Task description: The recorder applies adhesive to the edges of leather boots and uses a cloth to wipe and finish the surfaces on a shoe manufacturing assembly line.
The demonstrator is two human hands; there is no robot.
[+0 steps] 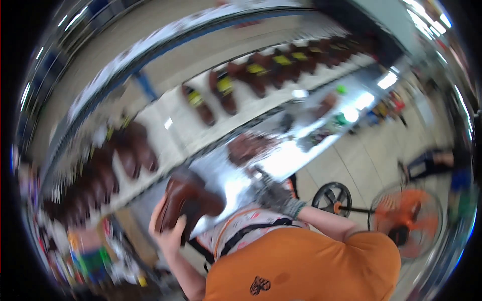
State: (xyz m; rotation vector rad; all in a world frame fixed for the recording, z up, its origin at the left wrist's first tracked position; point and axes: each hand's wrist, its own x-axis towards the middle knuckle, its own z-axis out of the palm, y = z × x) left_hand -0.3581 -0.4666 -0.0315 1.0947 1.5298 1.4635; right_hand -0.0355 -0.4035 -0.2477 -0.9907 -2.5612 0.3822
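Observation:
My left hand [168,226] is closed around a glossy brown leather boot [183,200], held tilted over the near edge of a shiny metal worktable [221,173]. The thumb presses on the boot's near side, and the fingers wrap its left side. My right hand [273,195], in a grey knitted glove, hovers by the table's front edge close to my waist. Motion smears its fingers, so whether it grips anything cannot be made out. Beyond it on the metal lies a crumpled brown piece [248,148], perhaps cloth or leather, too blurred to name.
Behind the worktable runs a white conveyor belt [168,113] carrying rows of brown shoes [226,93], several with yellow tags. Small bottles and green items [341,118] sit at the table's right end. An orange fan [404,215] stands at right; colourful bins [90,253] are at lower left.

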